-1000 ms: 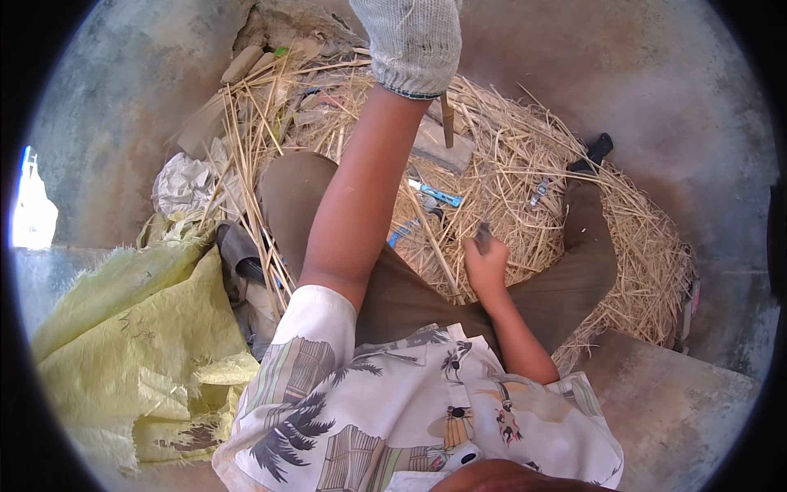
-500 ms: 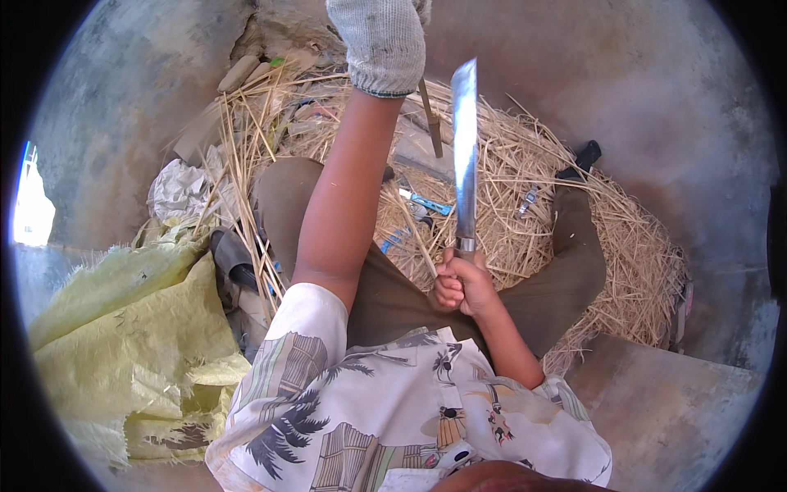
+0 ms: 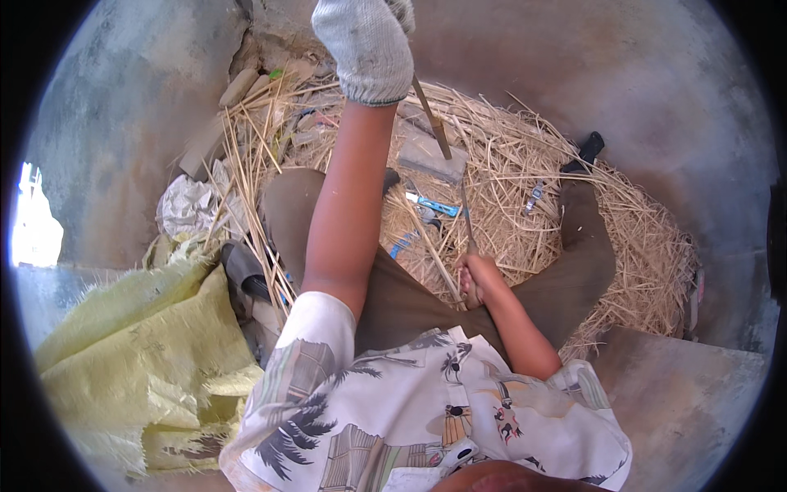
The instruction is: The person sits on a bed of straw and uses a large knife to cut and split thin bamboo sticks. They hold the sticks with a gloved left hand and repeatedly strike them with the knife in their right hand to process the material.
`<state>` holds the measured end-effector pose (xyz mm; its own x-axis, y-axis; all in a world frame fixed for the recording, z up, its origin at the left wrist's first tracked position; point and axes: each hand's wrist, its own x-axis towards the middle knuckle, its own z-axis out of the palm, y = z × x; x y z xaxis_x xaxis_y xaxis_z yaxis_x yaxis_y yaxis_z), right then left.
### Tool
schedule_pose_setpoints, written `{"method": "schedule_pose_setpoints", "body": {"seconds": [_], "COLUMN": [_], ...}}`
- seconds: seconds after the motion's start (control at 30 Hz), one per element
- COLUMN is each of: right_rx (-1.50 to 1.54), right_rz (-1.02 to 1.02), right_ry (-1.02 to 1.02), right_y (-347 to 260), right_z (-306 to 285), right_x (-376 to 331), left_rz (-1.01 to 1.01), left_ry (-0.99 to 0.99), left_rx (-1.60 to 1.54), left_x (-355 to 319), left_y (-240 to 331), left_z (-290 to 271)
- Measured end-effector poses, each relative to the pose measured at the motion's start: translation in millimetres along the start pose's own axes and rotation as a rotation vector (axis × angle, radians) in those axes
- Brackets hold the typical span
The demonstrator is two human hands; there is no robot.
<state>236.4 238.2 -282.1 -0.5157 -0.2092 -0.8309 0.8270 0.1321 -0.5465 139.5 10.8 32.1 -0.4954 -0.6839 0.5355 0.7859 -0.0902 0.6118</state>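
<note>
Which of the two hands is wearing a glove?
The left hand, at the picture's top edge, in a pale knitted glove. The right hand, lower down, is bare and grips the knife.

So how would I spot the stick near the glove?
Find the big heap of straw in front of the person. Over its far side, from the gloved left hand, the stick slants down, its tip appearing over a grey block. It is darker and thicker than the loose straws.
</note>
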Motion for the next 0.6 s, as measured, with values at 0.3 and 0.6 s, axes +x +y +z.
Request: {"method": "schedule_pose_setpoints", "body": {"seconds": [0.3,0.6], "right_rx": [0.062,0.002], "right_rz": [-0.83,-0.225], "right_ry": [0.2,0.087], "right_y": [-9,-4], "right_z": [7,1], "right_x": [-19,0], "left_rz": [0.045,-0.085], "left_ry": [0.077,0.098], "left_rx": [0.052,0.048], "left_x": [5,-3], "left_y": [-3,8], "left_z": [-9,7]}}
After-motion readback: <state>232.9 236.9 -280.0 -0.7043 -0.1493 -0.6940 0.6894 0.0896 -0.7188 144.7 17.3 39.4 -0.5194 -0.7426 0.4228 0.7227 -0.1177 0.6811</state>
